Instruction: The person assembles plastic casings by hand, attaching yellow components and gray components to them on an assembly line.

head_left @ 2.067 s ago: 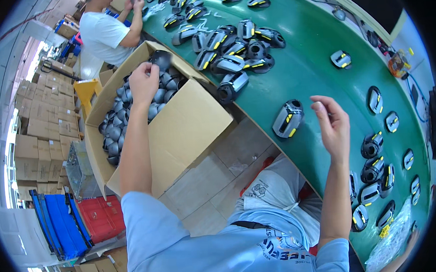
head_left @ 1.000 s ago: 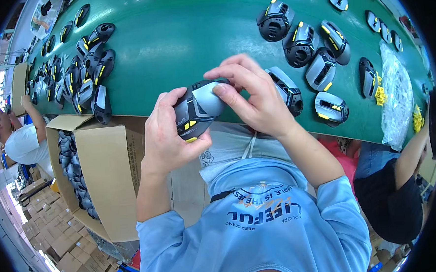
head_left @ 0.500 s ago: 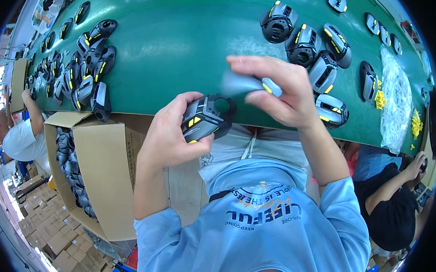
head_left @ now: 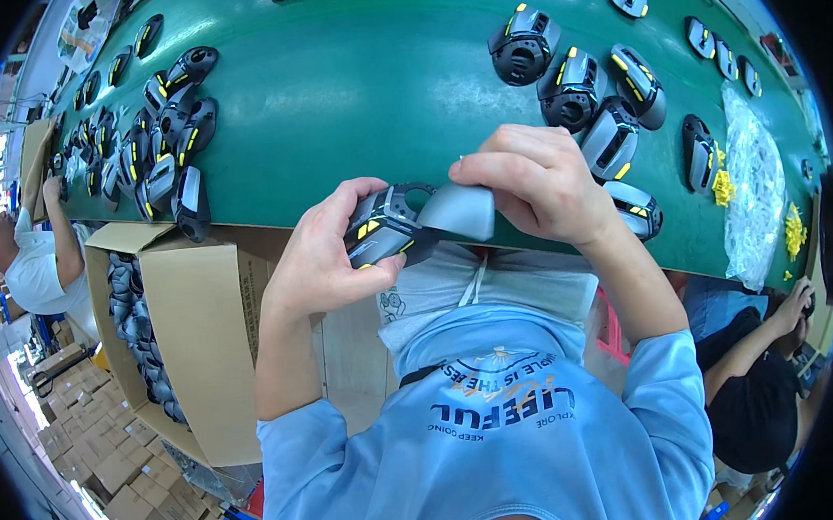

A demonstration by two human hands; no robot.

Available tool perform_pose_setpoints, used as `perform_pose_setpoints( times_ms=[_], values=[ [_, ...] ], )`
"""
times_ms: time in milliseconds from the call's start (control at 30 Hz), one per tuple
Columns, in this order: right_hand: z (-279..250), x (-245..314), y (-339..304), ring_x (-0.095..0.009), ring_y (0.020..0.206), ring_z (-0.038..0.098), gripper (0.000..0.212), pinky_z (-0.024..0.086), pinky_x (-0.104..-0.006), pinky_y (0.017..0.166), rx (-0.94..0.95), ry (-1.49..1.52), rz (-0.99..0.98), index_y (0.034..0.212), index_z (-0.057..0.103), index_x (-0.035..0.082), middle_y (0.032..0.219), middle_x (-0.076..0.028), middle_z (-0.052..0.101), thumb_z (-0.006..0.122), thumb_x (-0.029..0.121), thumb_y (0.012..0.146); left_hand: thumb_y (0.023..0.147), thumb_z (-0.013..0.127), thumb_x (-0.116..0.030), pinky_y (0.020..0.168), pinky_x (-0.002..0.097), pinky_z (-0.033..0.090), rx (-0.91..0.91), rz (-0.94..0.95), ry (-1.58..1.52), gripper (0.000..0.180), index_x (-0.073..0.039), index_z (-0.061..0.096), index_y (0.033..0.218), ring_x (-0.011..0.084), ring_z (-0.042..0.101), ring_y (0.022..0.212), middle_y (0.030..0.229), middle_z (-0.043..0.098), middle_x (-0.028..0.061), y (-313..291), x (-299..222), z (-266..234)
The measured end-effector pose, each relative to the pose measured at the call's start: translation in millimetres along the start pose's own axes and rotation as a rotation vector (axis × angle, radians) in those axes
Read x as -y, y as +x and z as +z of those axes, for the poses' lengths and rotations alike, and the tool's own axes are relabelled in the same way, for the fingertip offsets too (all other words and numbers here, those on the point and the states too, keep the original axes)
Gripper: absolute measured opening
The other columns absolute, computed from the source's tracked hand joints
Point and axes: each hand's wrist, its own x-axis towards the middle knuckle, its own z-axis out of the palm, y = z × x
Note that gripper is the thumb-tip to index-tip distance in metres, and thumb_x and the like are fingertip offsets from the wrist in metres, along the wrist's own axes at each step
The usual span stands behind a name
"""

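My left hand [head_left: 314, 251] is closed around a grey and black computer mouse [head_left: 375, 226] with yellow side accents, just over the table's near edge. A round opening shows at the mouse's right end. My right hand [head_left: 546, 180] pinches a smooth, curved grey cover [head_left: 463, 210] with its fingers. The cover's left edge overlaps the right end of the mouse in view; whether it is seated cannot be told. The right thumb is mostly hidden behind the other fingers.
More mice [head_left: 610, 139] lie on the green table [head_left: 361, 93] at the right, and a heap of them [head_left: 160, 132] at the left. Below the left edge stands an open carton [head_left: 195, 347] of grey covers. Clear plastic film [head_left: 754, 195] and yellow bits [head_left: 795, 233] lie far right. Co-workers sit on both sides.
My right hand has moved slightly down, turning palm-down; the grey cover, blurred before, now sits against the right end of the mouse. My left hand has hardly moved.
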Motion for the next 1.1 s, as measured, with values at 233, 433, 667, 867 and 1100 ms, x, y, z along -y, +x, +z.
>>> perform_pose_setpoints(
  times_ms=[233,433,667,867,1100],
  values=[
    [3,-3,-7,-0.029,0.080,0.071,0.038,0.056,-0.0371,0.067,0.124,0.187,0.150,0.108,0.070,0.004,0.095,-0.011,0.073,0.069,-0.003,0.071,0.066,0.080,-0.016,0.084,0.0355,0.056,0.029,0.033,0.026,0.067,0.005,0.058,0.125,0.0266,0.070,0.093,0.105,0.068,0.0180,4,-7,6],
    [5,9,-13,-0.028,0.100,0.063,0.022,0.054,-0.0406,0.083,0.042,0.429,0.273,0.108,0.069,0.003,0.105,-0.010,0.072,0.070,0.008,0.087,0.063,0.081,-0.016,0.078,0.0385,0.057,-0.156,0.206,0.268,0.068,0.005,0.058,0.123,0.0313,0.069,0.088,0.103,0.066,0.0183,12,-9,21],
    [30,19,-31,-0.028,0.098,0.061,0.023,0.050,-0.0378,0.086,-0.160,0.203,0.425,0.108,0.071,0.007,0.108,-0.011,0.070,0.077,0.015,0.087,0.062,0.082,-0.016,0.070,0.0395,0.056,-0.352,0.384,0.372,0.072,0.003,0.055,0.126,0.0326,0.067,0.084,0.102,0.064,0.0175,10,-13,35],
    [21,18,-25,-0.028,0.097,0.066,0.036,0.053,-0.0377,0.083,-0.062,0.043,0.330,0.105,0.072,0.009,0.113,-0.011,0.072,0.086,0.027,0.078,0.062,0.082,-0.018,0.069,0.0399,0.057,-0.345,0.373,0.440,0.073,0.002,0.055,0.126,0.0326,0.067,0.083,0.102,0.063,0.0170,9,-15,37],
    [19,16,-24,-0.025,0.087,0.070,0.049,0.056,-0.0353,0.073,-0.067,-0.098,0.271,0.107,0.071,0.008,0.107,-0.009,0.075,0.089,0.038,0.072,0.063,0.082,-0.020,0.068,0.0396,0.057,-0.360,0.325,0.519,0.073,0.003,0.054,0.127,0.0320,0.068,0.083,0.104,0.062,0.0160,8,-21,39]
  ],
)
